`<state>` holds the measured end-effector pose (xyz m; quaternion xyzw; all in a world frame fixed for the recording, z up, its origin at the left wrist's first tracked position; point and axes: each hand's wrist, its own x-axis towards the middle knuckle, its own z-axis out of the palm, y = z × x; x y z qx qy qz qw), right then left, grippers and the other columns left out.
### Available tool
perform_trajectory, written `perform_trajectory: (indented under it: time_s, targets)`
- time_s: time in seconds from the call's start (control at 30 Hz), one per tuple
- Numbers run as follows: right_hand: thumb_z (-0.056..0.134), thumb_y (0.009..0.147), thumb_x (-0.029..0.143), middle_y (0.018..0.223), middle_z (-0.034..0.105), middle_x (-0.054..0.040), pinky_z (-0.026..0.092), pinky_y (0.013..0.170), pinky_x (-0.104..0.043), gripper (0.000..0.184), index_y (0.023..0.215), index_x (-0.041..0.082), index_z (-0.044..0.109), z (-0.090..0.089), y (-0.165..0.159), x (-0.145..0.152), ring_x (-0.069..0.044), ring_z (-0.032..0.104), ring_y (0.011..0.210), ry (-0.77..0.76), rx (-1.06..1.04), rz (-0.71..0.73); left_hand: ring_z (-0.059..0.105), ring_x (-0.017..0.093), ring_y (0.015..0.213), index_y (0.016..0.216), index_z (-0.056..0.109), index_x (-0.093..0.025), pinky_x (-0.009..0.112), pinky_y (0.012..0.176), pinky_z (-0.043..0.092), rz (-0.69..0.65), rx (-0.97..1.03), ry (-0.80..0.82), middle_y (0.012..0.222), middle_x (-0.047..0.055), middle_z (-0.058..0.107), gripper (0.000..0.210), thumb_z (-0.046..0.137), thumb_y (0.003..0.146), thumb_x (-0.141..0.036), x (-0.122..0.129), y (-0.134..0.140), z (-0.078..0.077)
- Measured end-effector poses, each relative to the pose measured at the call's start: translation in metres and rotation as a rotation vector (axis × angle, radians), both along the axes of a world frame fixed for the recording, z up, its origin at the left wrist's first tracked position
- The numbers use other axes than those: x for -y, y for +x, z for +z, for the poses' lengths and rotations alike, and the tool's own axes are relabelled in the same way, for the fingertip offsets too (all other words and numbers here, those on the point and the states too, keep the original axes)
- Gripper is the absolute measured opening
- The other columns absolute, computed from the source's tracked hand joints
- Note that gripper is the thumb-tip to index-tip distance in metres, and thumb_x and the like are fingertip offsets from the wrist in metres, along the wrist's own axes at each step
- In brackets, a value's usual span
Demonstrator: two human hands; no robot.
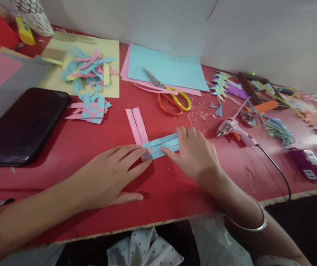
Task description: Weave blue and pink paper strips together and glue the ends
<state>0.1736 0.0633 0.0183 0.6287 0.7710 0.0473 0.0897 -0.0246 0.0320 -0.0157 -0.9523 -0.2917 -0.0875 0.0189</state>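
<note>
A folded pink paper strip [137,126] with a slit down its length lies on the red table. Across its near end is a blue paper strip [157,145], also slit lengthwise, forming a corner with it. My left hand [119,168] is open, with its fingertips resting on the overlap and its thumb stretched out over the table. At the far end of the blue strip, my right hand [195,155] has its thumb on the near face and its bent fingers over the end, closed on the strip. Part of that end is hidden beneath the fingers.
Scissors [172,98] lie on blue and pink sheets [169,66]. A woven paper piece [90,108] and heaped folded strips [87,68] are behind my left hand. A black tablet-like object [22,125] is at left; a corded glue gun [236,131] is at right.
</note>
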Motion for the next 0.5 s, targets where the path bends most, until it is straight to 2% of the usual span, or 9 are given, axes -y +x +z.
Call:
perform_trajectory:
  time_s: [0.13, 0.3, 0.4, 0.5]
  targets:
    - [0.048, 0.078, 0.047, 0.089, 0.059, -0.0161, 0.038, 0.057, -0.032, 0.040, 0.097, 0.012, 0.051, 0.004, -0.001, -0.002, -0.027, 0.058, 0.079, -0.061, -0.047, 0.034, 0.048, 0.029, 0.105, 0.114, 0.049, -0.013, 0.041, 0.081, 0.045, -0.007, -0.002, 0.015, 0.117, 0.014, 0.053, 0.053, 0.034, 0.083, -0.054, -0.001, 0.000, 0.000]
    - [0.051, 0.079, 0.033, 0.087, 0.063, -0.0095, 0.037, 0.074, -0.037, 0.021, 0.089, 0.015, 0.054, 0.007, 0.001, -0.002, -0.025, 0.059, 0.082, -0.126, -0.139, 0.136, 0.048, 0.029, 0.104, 0.113, 0.050, -0.014, 0.041, 0.081, 0.045, -0.007, 0.000, 0.011, 0.116, 0.014, 0.054, 0.052, 0.033, 0.083, -0.053, -0.001, 0.000, 0.000]
    - [0.055, 0.076, 0.023, 0.086, 0.065, -0.0043, 0.026, 0.090, -0.043, 0.018, 0.093, 0.017, 0.053, 0.005, 0.005, -0.002, -0.022, 0.060, 0.083, -0.088, -0.226, 0.178, 0.048, 0.028, 0.104, 0.113, 0.050, -0.015, 0.041, 0.082, 0.045, -0.002, -0.001, 0.002, 0.116, 0.013, 0.054, 0.052, 0.030, 0.084, -0.053, -0.002, 0.000, 0.001]
    - [0.054, 0.076, 0.018, 0.085, 0.066, -0.0010, 0.015, 0.095, -0.048, 0.024, 0.099, 0.021, 0.051, 0.004, 0.010, -0.002, -0.018, 0.061, 0.078, -0.020, -0.340, 0.201, 0.048, 0.027, 0.105, 0.115, 0.049, -0.017, 0.040, 0.084, 0.044, 0.021, -0.020, -0.035, 0.117, 0.011, 0.054, 0.052, 0.026, 0.085, -0.053, -0.002, 0.000, 0.001]
